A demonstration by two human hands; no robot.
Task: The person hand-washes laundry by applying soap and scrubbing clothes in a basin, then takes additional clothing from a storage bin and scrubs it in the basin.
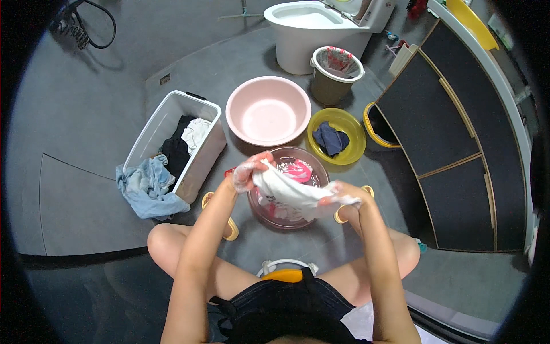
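Observation:
A wet white cloth [292, 192] is stretched between my two hands above a brown basin [260, 215]. Its left end is gripped by my left hand [252, 170], which has suds on it. My right hand [345, 195] holds the other end, a little lower and nearer to me. In the basin, partly hidden under the cloth, lie a pink-and-white piece [299, 170] and other wet fabric in water. The kind of garment I hold cannot be made out.
Beyond the basin stand a pink tub [268, 86] and a yellow basin [355, 146] with dark blue cloth [330, 139]. On the left is a clothes bin [215, 146] with jeans [150, 186] over its edge. A waste bin [332, 89], toilet [301, 40] and dark cabinet [432, 114] stand around.

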